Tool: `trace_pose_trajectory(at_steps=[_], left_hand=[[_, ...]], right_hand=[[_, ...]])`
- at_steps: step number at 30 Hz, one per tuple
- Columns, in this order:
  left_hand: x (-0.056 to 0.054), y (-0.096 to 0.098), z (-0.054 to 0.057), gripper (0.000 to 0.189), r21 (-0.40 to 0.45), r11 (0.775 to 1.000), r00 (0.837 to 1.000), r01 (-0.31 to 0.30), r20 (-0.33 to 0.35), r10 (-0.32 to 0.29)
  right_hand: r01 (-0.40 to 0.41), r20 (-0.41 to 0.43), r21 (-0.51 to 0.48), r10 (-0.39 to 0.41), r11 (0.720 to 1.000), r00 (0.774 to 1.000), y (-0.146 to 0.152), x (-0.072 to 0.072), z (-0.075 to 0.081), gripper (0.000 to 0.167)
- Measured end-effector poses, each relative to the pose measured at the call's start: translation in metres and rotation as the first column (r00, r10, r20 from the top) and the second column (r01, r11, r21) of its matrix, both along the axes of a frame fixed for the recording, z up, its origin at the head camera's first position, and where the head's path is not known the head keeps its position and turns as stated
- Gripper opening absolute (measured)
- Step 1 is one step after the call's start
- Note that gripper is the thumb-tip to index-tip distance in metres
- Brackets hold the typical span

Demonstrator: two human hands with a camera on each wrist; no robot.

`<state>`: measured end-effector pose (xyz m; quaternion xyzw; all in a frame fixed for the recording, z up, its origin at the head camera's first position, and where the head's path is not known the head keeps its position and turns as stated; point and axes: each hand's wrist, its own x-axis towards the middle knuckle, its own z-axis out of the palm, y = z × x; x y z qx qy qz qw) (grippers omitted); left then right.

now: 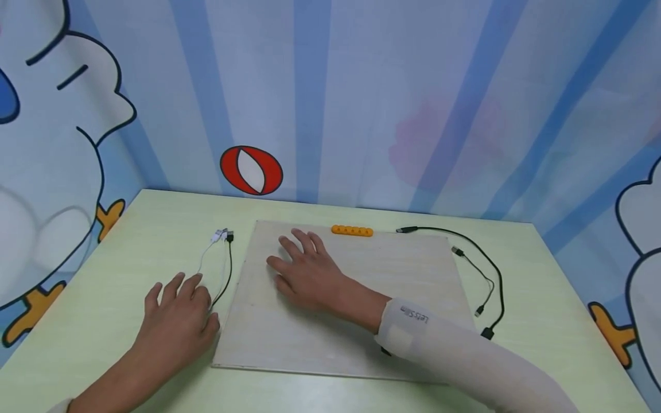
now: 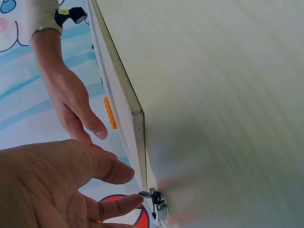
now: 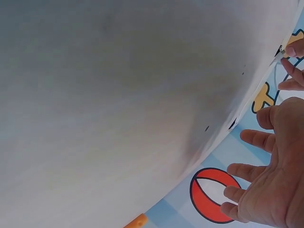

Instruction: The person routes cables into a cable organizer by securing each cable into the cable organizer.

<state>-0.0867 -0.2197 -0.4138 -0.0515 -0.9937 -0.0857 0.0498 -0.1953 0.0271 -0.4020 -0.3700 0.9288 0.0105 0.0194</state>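
Note:
My left hand (image 1: pixel 178 318) is over the table just left of a pale board (image 1: pixel 330 353), fingers apart and slightly bent. Cables run toward its thumb side: one with a black plug (image 1: pixel 230 237) and thinner ones with white plugs (image 1: pixel 216 236). Their near ends are hidden by the hand. In the left wrist view, the thumb and index finger stand apart, with plugs (image 2: pixel 156 198) just past the index fingertip. Above the board's left part, my right hand (image 1: pixel 310 272) spreads its fingers and grips nothing; its palm shows in the right wrist view.
An orange strip with several bumps (image 1: pixel 352 231) lies at the board's back edge. To the right of the board are a long black cable (image 1: pixel 498 272) and a shorter thin cable (image 1: pixel 490 280). Behind the table (image 1: pixel 170 229) rises a printed blue backdrop (image 1: pixel 351 115).

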Motion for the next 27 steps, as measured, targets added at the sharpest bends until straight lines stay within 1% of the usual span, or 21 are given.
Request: trace_pose_trajectory(at_steps=[8, 11, 19, 24, 27], left_hand=[[0.005, -0.004, -0.002, 0.017, -0.010, 1.000, 0.999, -0.011, -0.031, 0.011], [0.005, -0.004, -0.003, 0.018, -0.018, 1.000, 1.000, -0.021, -0.021, 0.021], [0.002, -0.004, -0.004, 0.023, -0.048, 0.998, 0.999, -0.039, -0.001, 0.039], [-0.001, -0.004, -0.006, 0.024, -0.084, 0.995, 0.999, -0.048, 0.014, 0.049], [-0.002, -0.004, -0.008, 0.026, -0.099, 0.994, 0.999, -0.049, 0.005, 0.049]], right_hand=[[-0.021, -0.025, -0.006, 0.021, 1.000, 0.999, -0.005, -0.003, -0.002, 0.045], [-0.035, -0.040, -0.003, 0.035, 0.999, 0.999, -0.009, -0.003, -0.002, 0.044], [-0.060, -0.050, 0.035, 0.062, 0.998, 0.997, -0.020, -0.003, 0.004, 0.045], [-0.067, -0.083, 0.059, 0.071, 0.996, 0.994, -0.027, -0.004, 0.008, 0.045], [-0.071, -0.103, 0.067, 0.078, 0.995, 0.992, -0.030, -0.006, 0.009, 0.045]])
